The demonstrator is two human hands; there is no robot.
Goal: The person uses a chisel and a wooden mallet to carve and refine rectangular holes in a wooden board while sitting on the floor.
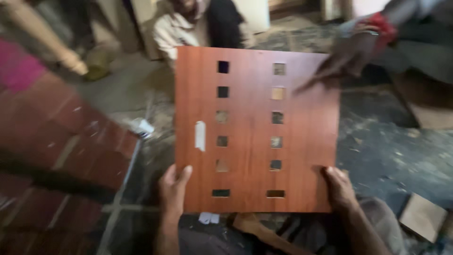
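Left hand (173, 188) grips the lower left edge of a reddish-brown laminated panel (250, 137), thumb on its face; right hand (339, 188) clasps the lower right corner likewise. Panel held up over a dusty floor (391, 151), two columns of small square cut-outs through it, a white tape strip (200, 135) near its left edge. Beyond, another person's hand (342, 59) touches the upper right corner with fingers spread.
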